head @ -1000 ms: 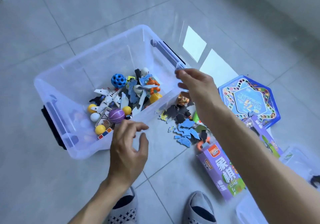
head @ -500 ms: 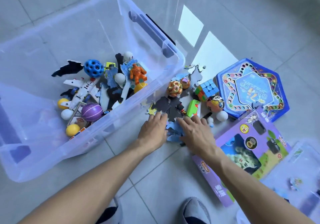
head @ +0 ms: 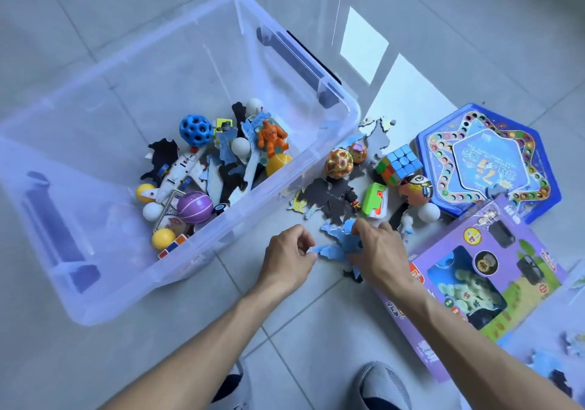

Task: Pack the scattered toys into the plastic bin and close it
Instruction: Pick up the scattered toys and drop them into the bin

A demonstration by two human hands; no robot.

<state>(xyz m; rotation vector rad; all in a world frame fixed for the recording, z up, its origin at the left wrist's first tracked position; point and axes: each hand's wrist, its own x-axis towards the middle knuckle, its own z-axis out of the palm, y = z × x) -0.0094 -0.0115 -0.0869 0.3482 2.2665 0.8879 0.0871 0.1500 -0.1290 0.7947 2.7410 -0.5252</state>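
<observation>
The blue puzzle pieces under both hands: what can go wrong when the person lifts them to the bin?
1. The blue puzzle pieces are thin, flat and loose. The left hand and right hand gather several at once, so some may slip out on the way to the plastic bin.
2. Dark puzzle pieces and a green toy lie just beyond the fingers; a sweep could scatter them.

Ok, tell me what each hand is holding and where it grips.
Both hold the blue puzzle pieces on the floor: the left hand pinches their left edge, the right hand grips them from the right side.
</observation>
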